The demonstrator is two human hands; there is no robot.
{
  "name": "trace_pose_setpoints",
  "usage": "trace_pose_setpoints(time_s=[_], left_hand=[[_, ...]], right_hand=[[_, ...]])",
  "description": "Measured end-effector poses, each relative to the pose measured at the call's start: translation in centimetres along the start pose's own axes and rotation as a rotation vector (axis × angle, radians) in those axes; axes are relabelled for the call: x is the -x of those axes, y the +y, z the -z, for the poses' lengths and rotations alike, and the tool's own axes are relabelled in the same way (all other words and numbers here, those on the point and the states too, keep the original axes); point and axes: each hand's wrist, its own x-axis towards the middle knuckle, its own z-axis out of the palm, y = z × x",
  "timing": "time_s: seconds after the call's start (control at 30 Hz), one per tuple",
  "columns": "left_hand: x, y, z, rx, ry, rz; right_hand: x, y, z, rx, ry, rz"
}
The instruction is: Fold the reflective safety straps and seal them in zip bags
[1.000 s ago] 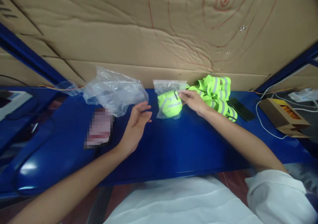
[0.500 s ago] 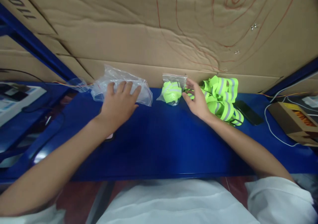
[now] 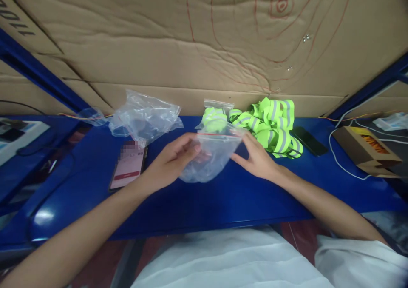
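Note:
A clear zip-lock bag [image 3: 207, 162] with a red strip along its top edge hangs between my hands over the blue table. My left hand [image 3: 174, 158] grips the bag's left side, thumb and fingers closed on it. At the right end of the strip, my right hand [image 3: 256, 156] pinches the bag's edge. Just behind lies another bag [image 3: 218, 105] with a folded neon-yellow reflective strap [image 3: 214, 117] inside, partly hidden by the held bag. A heap of neon-yellow straps with grey bands [image 3: 274, 124] lies behind my right hand.
More clear bags [image 3: 143, 115] lie at the back left. A phone with a lit screen [image 3: 129, 169] rests near my left forearm. A dark phone [image 3: 309, 141], a white cable [image 3: 342, 162] and an open cardboard box [image 3: 366, 149] are on the right. A cardboard wall [image 3: 159, 58] stands behind.
My left hand has left the pile of bags and moved right with one clear bag. My right hand has come from beside the packed strap to hold that bag's edge.

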Motion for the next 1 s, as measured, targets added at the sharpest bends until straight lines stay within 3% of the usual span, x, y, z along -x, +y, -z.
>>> trace_pose_setpoints(time_s=[0.07, 0.13, 0.2, 0.27, 0.43, 0.6, 0.67, 0.77, 0.9, 1.0], left_hand=[[-0.4, -0.9, 1.0, -0.271, 0.199, -0.128], [-1.1, -1.6, 2.6, -0.648, 0.28, -0.239], [-1.7, -2.3, 3.9, -0.871, 0.237, -0.243], [-1.9, -3.1, 4.3, -0.893, 0.188, -0.224], [-0.1, -4.9, 1.3, -0.904, 0.024, -0.269], [2.9, -4.5, -3.3, -0.989, -0.124, -0.351], [3.5, -3.9, -4.8, -0.905, -0.147, -0.342], [3.4, -3.2, -6.3, -0.556, -0.193, -0.229], [2.1, -3.5, -7.7, 0.109, -0.214, 0.049], [1.2, -4.5, -8.8, 0.421, -0.171, 0.105]], right_hand=[[0.1, 1.4, 1.5, 0.312, -0.042, -0.048], [0.0, 3.4, 2.8, 0.563, -0.055, -0.163], [0.0, 5.4, 3.6, 0.709, -0.07, -0.289], [-0.1, 6.9, 3.8, 0.764, -0.115, -0.376], [0.5, 7.0, 5.5, 0.643, -0.222, -0.396], [1.6, 5.2, 8.0, 0.668, -0.472, -0.514], [1.4, 4.2, 7.9, 0.725, -0.439, -0.534], [0.5, 2.3, 7.1, 0.617, -0.245, -0.539], [-0.4, -0.4, 4.7, -0.022, 0.07, -0.492], [-0.4, -1.7, 1.8, -0.55, -0.011, -0.431]])
